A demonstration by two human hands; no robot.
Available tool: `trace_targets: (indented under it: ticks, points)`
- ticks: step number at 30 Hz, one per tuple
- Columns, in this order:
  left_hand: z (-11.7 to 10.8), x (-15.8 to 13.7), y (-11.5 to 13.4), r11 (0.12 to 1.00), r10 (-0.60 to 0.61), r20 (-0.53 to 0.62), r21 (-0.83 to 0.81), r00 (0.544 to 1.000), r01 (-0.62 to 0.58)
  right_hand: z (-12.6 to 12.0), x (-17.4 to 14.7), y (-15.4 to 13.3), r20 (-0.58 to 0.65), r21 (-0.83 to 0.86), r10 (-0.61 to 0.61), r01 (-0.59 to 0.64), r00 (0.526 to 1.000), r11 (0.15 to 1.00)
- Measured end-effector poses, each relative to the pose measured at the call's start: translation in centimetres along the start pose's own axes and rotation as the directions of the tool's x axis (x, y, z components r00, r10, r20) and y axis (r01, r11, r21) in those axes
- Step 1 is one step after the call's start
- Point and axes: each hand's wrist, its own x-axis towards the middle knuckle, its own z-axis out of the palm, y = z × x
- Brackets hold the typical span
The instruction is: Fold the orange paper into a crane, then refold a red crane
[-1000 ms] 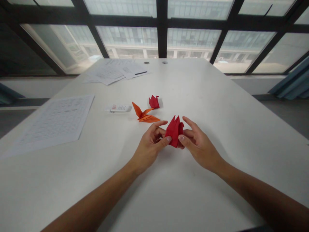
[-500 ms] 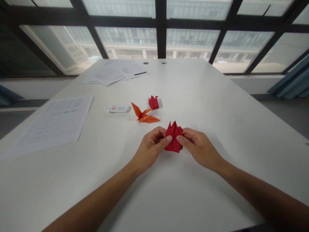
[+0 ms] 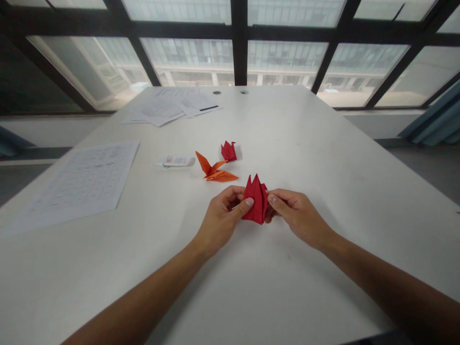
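Observation:
A red folded-paper origami piece with pointed tips at its top is held just above the table between my hands. My left hand grips its left side, thumb flat on the front and fingers behind. At the right edge, my right hand pinches a fold between thumb and fingers. Just beyond lies an orange origami bird with spread wings. Behind that bird stands a smaller red origami bird.
The white table reaches to the windows. A white tube lies left of the orange bird. One printed sheet rests at the left, and several papers overlap at the far left. Two round holes are near the far edge.
The red piece has turned slightly, showing its right-hand folds more. My right thumb has moved from its front to its right edge. My left hand keeps its hold.

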Motion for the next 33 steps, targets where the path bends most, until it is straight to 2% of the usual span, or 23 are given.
trace_targets:
  ticks: [6, 9, 11, 14, 16, 20, 23, 26, 29, 31, 33]
  points:
    - [-0.2, 0.0, 0.0, 0.998, 0.016, 0.018, 0.053, 1.0, -0.017, 0.2, -0.2, -0.2, -0.064, -0.117, -0.041, 0.034, 0.997, 0.993]
    - [-0.1, 0.0, 0.1, 0.999, 0.012, 0.04, 0.037, 0.999, -0.013, 0.1, -0.5, -0.3, -0.138, -0.189, -0.134, 0.107, 0.981, 0.976]
    - [0.0, 0.0, 0.2, 1.0, -0.005, 0.071, 0.013, 0.997, 0.004, -0.2, -0.7, -0.6, -0.137, -0.347, -0.247, 0.187, 0.959, 0.919]
    - [-0.1, 0.1, 0.4, 1.0, -0.023, 0.105, 0.003, 0.994, 0.023, -0.7, -0.8, -1.2, -0.065, -0.61, -0.402, 0.282, 0.914, 0.74]
    - [-0.2, 0.1, 0.5, 1.0, -0.025, 0.122, 0.006, 0.992, 0.025, -0.9, -0.8, -1.5, -0.026, -0.69, -0.445, 0.306, 0.895, 0.656]
    - [-0.4, 0.1, 0.7, 0.999, -0.043, 0.165, -0.002, 0.985, 0.044, -1.0, -0.7, -1.7, -0.03, -0.725, -0.44, 0.284, 0.897, 0.627]
    - [-0.3, 0.0, 0.8, 0.997, -0.08, 0.191, 0.0, 0.978, 0.082, -1.1, -0.7, -1.4, -0.053, -0.761, -0.473, 0.271, 0.88, 0.589]
    - [-0.2, 0.0, 0.9, 0.995, -0.101, 0.213, 0.012, 0.972, 0.101, -1.0, -0.7, -1.2, -0.025, -0.782, -0.509, 0.3, 0.86, 0.546]
    - [-0.1, 0.0, 0.9, 0.996, -0.09, 0.226, 0.019, 0.97, 0.088, -0.9, -0.7, -1.1, -0.05, -0.755, -0.477, 0.279, 0.877, 0.593]
    - [-0.1, 0.0, 0.9, 0.997, -0.082, 0.231, 0.033, 0.969, 0.076, -0.7, -0.7, -1.1, -0.125, -0.665, -0.39, 0.215, 0.912, 0.715]
    - [-0.1, 0.0, 0.8, 0.996, -0.078, 0.213, 0.047, 0.974, 0.07, -0.4, -0.5, -0.9, -0.199, -0.483, -0.256, 0.133, 0.946, 0.866]
